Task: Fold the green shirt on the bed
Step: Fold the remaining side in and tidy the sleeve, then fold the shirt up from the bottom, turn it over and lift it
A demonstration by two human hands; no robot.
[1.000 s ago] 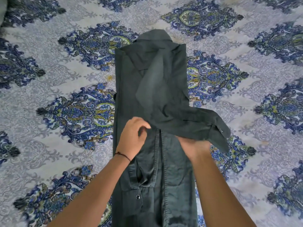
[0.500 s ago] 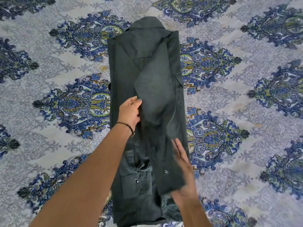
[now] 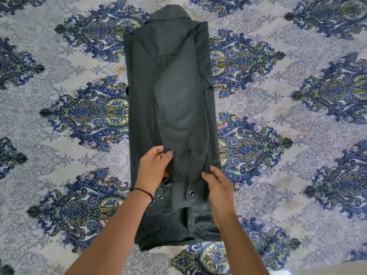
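Observation:
The dark green shirt (image 3: 170, 96) lies face down on the bed as a long narrow strip, collar at the far end, both sides folded in. One sleeve (image 3: 178, 124) runs down the middle of the strip, its cuff with a metal snap near me. My left hand (image 3: 154, 169) pinches the sleeve's left edge near the cuff. My right hand (image 3: 217, 187) grips the cuff's right edge, fingers curled over the fabric. The hem lies close to me between my forearms.
The bedsheet (image 3: 278, 108) is pale grey with large blue and green paisley medallions and spreads flat around the shirt on all sides. A pale strip shows at the bottom right corner (image 3: 327, 270).
The sleeve was lying out to the right a second ago; it now lies straight down the middle of the shirt. Both hands have moved to its cuff end.

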